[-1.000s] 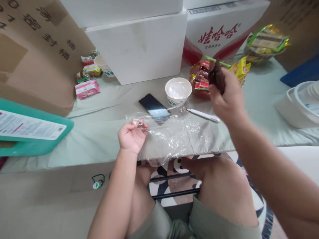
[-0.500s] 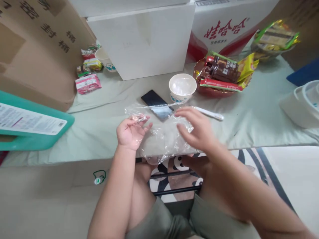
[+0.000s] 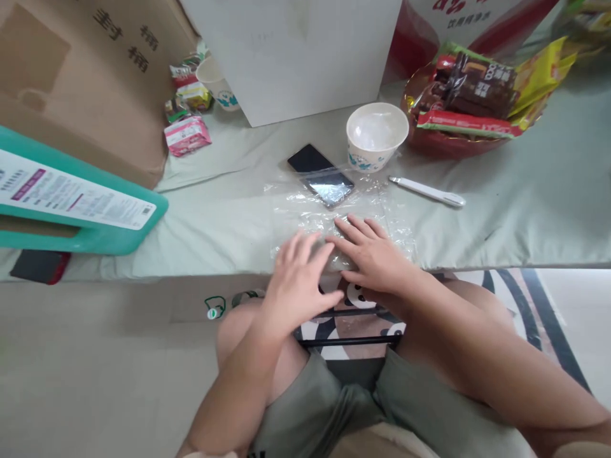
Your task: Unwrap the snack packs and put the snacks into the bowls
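Note:
A clear plastic bag (image 3: pixel 305 213) lies spread on the cloth at the table's front edge, partly over a dark phone (image 3: pixel 322 175). My right hand (image 3: pixel 370 254) rests palm down on the bag, fingers spread and flat. My left hand (image 3: pixel 300 280) is at the bag's near left edge, fingers stretched apart and palm down; whether it presses on the film I cannot tell. Behind the bag stands a white paper cup (image 3: pixel 375 140) with a clear lining or film inside. To the right of it lies a white pen-like tool (image 3: pixel 427 191).
A red bowl (image 3: pixel 458 147) of wrapped snacks stands at the back right. White boxes line the back. On the left are a cardboard box (image 3: pixel 86 114), a green jug (image 3: pixel 155 207), small snack packs (image 3: pixel 188 135) and another paper cup (image 3: pixel 217 83).
Both hands have turned palm down and lowered; the left has let go of the film. The bag, held up before, now lies flatter on the cloth. The view has tilted down.

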Available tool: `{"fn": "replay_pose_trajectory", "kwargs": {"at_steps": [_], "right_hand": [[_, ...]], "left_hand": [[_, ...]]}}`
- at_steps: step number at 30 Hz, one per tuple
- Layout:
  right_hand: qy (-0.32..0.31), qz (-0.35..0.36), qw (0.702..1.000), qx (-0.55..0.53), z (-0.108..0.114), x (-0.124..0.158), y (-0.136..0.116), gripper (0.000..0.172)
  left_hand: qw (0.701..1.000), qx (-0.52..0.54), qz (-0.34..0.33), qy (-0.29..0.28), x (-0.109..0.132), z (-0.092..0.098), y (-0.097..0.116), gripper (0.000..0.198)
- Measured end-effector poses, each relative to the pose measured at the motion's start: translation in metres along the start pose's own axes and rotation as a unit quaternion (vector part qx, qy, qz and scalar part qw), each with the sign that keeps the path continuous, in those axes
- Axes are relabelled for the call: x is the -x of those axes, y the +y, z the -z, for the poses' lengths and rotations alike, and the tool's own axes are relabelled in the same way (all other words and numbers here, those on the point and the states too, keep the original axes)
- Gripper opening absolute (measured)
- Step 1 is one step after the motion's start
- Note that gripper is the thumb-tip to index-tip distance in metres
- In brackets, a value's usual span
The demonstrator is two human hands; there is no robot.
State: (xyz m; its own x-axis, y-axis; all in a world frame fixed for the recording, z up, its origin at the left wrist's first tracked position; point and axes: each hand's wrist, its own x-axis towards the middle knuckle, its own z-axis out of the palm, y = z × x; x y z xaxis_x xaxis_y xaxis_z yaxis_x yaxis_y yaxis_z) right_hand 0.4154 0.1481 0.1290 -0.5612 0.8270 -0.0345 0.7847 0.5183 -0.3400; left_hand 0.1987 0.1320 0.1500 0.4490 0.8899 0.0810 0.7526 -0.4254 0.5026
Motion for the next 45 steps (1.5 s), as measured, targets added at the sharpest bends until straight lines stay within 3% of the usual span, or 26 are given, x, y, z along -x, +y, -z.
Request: {"fn": "replay_pose_trajectory", "kwargs": {"at_steps": [1,3,6,9,12,15,18,21,22,25,26,28,31,34,38,42,45], "right_hand": [[-0.003,0.001,1.0,0.0,-0.001,0.001,-0.001,0.069],[-0.005,0.007,1.0,0.002,-0.002,0.005,-0.002,0.068],[0.004,0.018,1.0,0.018,-0.001,0.014,-0.004,0.061],[0.015,0.042,0.998,0.038,-0.002,0.021,-0.011,0.055],[0.05,0.055,0.996,0.044,-0.002,0.026,-0.019,0.054],[0.144,0.02,0.989,0.028,0.007,0.031,-0.021,0.04],[0.237,-0.024,0.969,-0.06,0.024,0.037,-0.015,0.027],[0.28,-0.1,0.936,-0.186,0.042,0.042,-0.003,0.022],[0.292,-0.125,0.92,-0.227,0.045,0.044,0.001,0.02],[0.349,-0.163,0.852,-0.356,0.046,0.046,0.013,0.007],[0.366,-0.164,0.826,-0.397,0.044,0.046,0.017,0.002],[0.384,-0.162,0.783,-0.462,0.038,0.044,0.025,0.012],[0.374,-0.173,0.756,-0.508,0.032,0.036,0.033,0.021],[0.345,-0.224,0.772,-0.485,0.03,0.026,0.036,0.026],[0.303,-0.312,0.812,-0.388,0.034,0.016,0.038,0.023],[0.246,-0.378,0.84,-0.303,0.038,0.014,0.04,0.014],[0.19,-0.379,0.874,-0.236,0.036,0.02,0.045,0.03]], "left_hand": [[0.998,-0.038,0.0,-0.056,0.003,-0.003,0.007,0.066],[0.991,-0.079,0.011,-0.103,0.005,-0.005,0.014,0.062],[0.993,-0.047,0.043,-0.101,-0.001,0.004,0.008,0.037],[0.989,0.072,0.089,-0.093,-0.005,0.019,-0.006,0.016],[0.975,0.179,0.133,-0.024,-0.001,0.032,-0.022,0.011],[0.953,0.245,0.159,0.075,0.008,0.042,-0.038,0.01],[0.952,0.267,0.104,0.109,0.016,0.046,-0.049,0.004],[0.983,0.177,0.018,0.05,0.016,0.042,-0.053,0.035],[0.99,0.138,-0.001,0.039,0.015,0.04,-0.054,0.036],[0.989,0.121,-0.027,0.076,0.01,0.032,-0.055,0.012],[0.983,0.153,-0.033,0.099,0.009,0.03,-0.055,0.008],[0.956,0.251,-0.03,0.149,0.007,0.028,-0.054,0.008],[0.89,0.395,0.035,0.226,0.001,0.025,-0.049,0.011],[0.833,0.454,0.164,0.271,-0.01,0.021,-0.043,0.012],[0.797,0.455,0.293,0.269,-0.024,0.015,-0.041,0.017],[0.807,0.44,0.314,0.238,-0.026,0.013,-0.046,0.019],[0.847,0.373,0.319,0.204,-0.02,0.013,-0.051,0.018]]}}
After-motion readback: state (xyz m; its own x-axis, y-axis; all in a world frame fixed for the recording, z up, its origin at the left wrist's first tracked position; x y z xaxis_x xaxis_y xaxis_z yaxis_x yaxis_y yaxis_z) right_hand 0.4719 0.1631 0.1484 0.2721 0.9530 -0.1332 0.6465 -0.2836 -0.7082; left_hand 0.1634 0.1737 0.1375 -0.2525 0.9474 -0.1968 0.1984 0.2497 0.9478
